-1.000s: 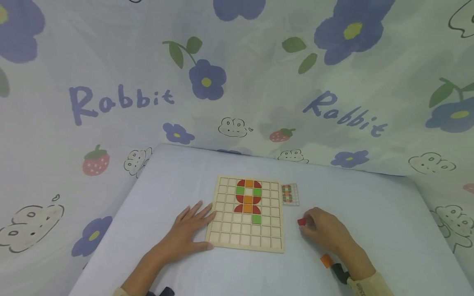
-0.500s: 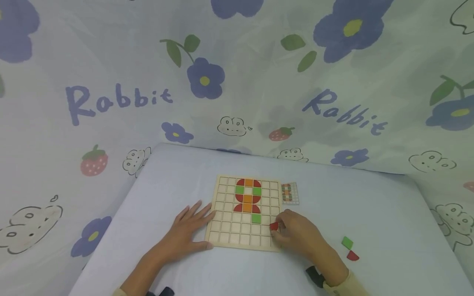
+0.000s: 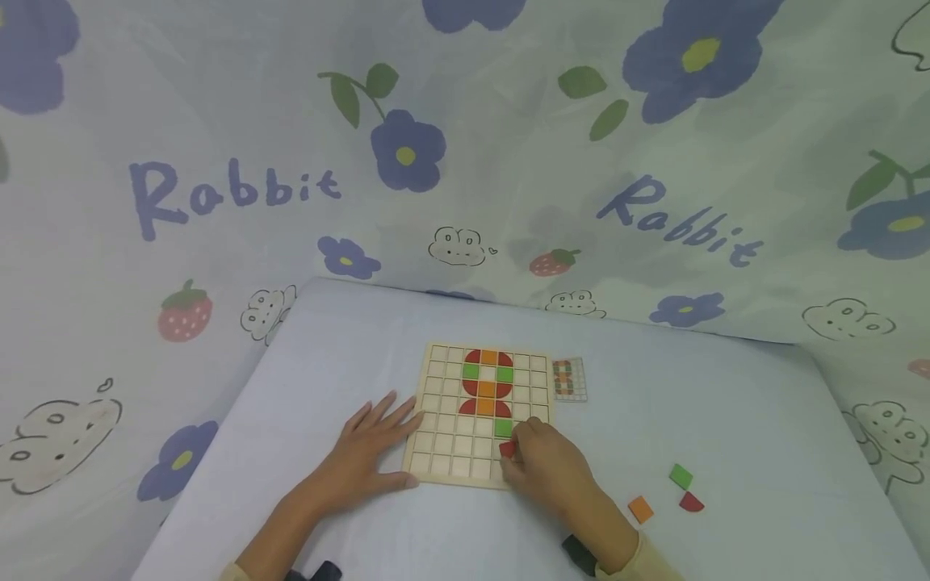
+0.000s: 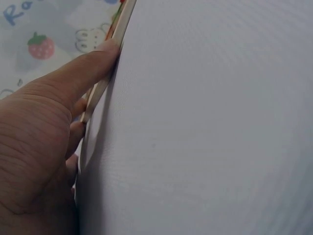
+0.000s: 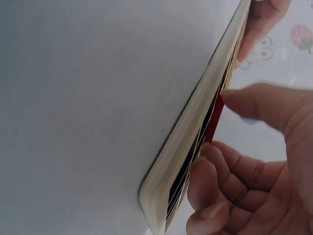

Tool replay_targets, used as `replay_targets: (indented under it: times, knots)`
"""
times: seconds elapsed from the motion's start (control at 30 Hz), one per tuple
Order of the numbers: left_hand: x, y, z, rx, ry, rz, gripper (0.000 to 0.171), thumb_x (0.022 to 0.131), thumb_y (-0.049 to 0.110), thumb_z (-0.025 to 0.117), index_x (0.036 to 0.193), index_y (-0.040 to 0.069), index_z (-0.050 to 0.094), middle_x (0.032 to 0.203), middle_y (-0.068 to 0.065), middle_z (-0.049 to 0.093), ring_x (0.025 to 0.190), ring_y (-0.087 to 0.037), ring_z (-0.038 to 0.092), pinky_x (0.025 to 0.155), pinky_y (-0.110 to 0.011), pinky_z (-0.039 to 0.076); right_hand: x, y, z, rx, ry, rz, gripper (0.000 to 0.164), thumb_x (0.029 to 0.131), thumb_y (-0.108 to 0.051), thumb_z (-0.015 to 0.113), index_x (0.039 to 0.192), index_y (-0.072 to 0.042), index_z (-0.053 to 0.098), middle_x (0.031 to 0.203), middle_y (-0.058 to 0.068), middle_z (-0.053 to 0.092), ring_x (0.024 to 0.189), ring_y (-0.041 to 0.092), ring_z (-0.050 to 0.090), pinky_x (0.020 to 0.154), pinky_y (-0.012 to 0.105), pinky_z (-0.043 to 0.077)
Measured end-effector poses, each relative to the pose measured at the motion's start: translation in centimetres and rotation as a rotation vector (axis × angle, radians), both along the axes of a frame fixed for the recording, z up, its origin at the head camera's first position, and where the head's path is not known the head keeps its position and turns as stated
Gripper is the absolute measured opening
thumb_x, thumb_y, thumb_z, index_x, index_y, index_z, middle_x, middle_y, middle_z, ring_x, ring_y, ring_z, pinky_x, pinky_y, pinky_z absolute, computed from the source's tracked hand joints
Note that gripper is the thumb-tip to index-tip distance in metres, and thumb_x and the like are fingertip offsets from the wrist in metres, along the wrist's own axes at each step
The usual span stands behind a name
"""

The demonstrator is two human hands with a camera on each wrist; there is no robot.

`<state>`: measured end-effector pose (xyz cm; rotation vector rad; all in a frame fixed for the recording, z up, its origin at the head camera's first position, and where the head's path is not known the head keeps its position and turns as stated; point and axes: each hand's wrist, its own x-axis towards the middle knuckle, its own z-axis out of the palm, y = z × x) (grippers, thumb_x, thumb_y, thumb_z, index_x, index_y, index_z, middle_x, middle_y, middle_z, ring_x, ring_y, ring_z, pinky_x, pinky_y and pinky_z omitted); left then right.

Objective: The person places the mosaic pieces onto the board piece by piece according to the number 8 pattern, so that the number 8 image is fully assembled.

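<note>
A wooden grid board (image 3: 441,443) lies on the table with red, orange and green tiles set in a pattern in its upper middle. My left hand (image 3: 370,456) rests spread along the board's left edge, fingertips and thumb touching it. Over the lower right cells, my right hand (image 3: 548,461) pinches a red tile (image 3: 507,449), just below a green square tile (image 3: 503,428). The right wrist view shows the red tile (image 5: 215,117) low against the board, between thumb and fingers; its full outline is hidden.
A small pattern card (image 3: 570,380) lies beside the board's upper right edge. Loose on the right of the table are an orange square tile (image 3: 641,509), a green square tile (image 3: 680,476) and a red quarter-circle tile (image 3: 692,502). A patterned cloth (image 3: 465,202) hangs behind.
My right hand has carried the red tile left from beside the board to its lower right cells, uncovering the loose tiles. The left hand has stayed at the board's edge.
</note>
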<state>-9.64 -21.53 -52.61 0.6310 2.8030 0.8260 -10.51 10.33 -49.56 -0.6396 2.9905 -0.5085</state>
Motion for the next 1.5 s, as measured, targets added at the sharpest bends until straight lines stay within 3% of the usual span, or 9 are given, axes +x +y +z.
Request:
replay_targets:
  times: [0.23,0.43,0.8,1.17,1.5]
  knots:
    - [-0.03,-0.10,0.12,-0.014,0.005,0.006,0.095,0.083,0.059,0.081,0.162,0.023,0.041,0.172,0.007,0.023,0.161,-0.027,0.007,0.128,-0.053,0.002,-0.20,-0.53,0.08,0.019,-0.027,-0.018,0.033,0.090,-0.033,0.084,0.097,-0.005,0.069,0.079,-0.005,0.052,0.068,0.012,0.045,0.058,0.025,0.044]
    - [0.01,-0.08,0.09,0.004,0.006,0.007,0.094,0.083,0.057,0.081,0.162,0.023,0.042,0.172,0.007,0.024,0.161,-0.028,0.008,0.128,-0.054,0.002,-0.42,-0.64,-0.03,0.001,-0.056,-0.026,0.024,0.091,-0.030,0.083,0.089,-0.011,0.067,0.080,-0.006,0.056,0.069,0.011,0.047,0.061,0.027,0.048]
    - [0.15,0.00,0.18,0.014,0.010,0.003,0.093,0.083,0.054,0.083,0.161,0.022,0.043,0.171,0.005,0.025,0.161,-0.030,0.009,0.128,-0.054,0.002,-0.30,-0.60,0.12,0.040,-0.010,0.027,0.012,0.090,-0.018,0.083,0.096,-0.010,0.074,0.085,-0.005,0.064,0.074,0.009,0.055,0.069,0.028,0.057]
    - [0.07,0.08,0.00,0.010,0.003,0.008,0.094,0.082,0.053,0.085,0.161,0.022,0.044,0.171,0.005,0.025,0.161,-0.029,0.009,0.128,-0.054,0.002,-0.39,-0.44,0.16,0.036,0.041,0.066,0.010,0.090,-0.011,0.082,0.098,-0.011,0.076,0.082,-0.007,0.061,0.070,0.007,0.051,0.062,0.023,0.053]
    - [-0.09,0.03,-0.24,0.000,0.007,0.004,0.094,0.082,0.055,0.084,0.161,0.023,0.044,0.171,0.007,0.024,0.161,-0.028,0.008,0.128,-0.053,0.002,-0.56,-0.20,0.18,0.020,0.031,0.037,0.011,0.089,-0.011,0.083,0.094,-0.013,0.073,0.078,-0.008,0.058,0.068,0.007,0.049,0.060,0.022,0.050]
